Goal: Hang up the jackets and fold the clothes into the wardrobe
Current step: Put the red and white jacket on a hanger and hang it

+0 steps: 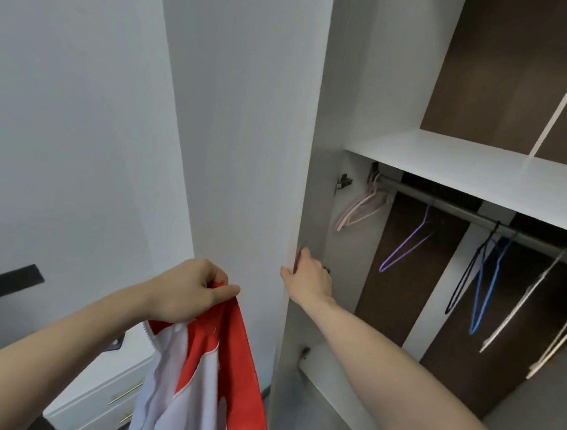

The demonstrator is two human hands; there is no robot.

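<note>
Far to the left, low against the wall, sits a white drawer unit [101, 400] with brass pulls. Next comes the left hand [188, 288], its grip clamped on a red and white jacket [201, 384]; the fingers and thumb pinch the red cloth near the top, and the rest hangs limp below the fist, zip edge showing on the left side. Just beside it stands the wardrobe door [247, 144], swung open and seen nearly edge-on. The right hand [307, 277] holds that door's edge, fingers curled round it and the thumb on the near face. Beyond, inside the wardrobe, a white shelf [465, 175] runs above a dark rail [446, 202]. Bare hangers dangle from the rail: pink ones [360, 210] bunched at the left end, a purple one [408, 245] apart from them, then a black and blue pair [480, 281], then pale ones [523, 301] at the right. No garment hangs there yet. I judge the step to be getting the wardrobe open so this jacket can be hung. The next move, I would guess, calls for the right hand to let go of the door and take a hanger off the rail, the purple being nearest and free of its neighbours. The jacket is gripped in a bunch, so it will need opening out at the collar before the hanger's arms can slide into the shoulders.
</note>
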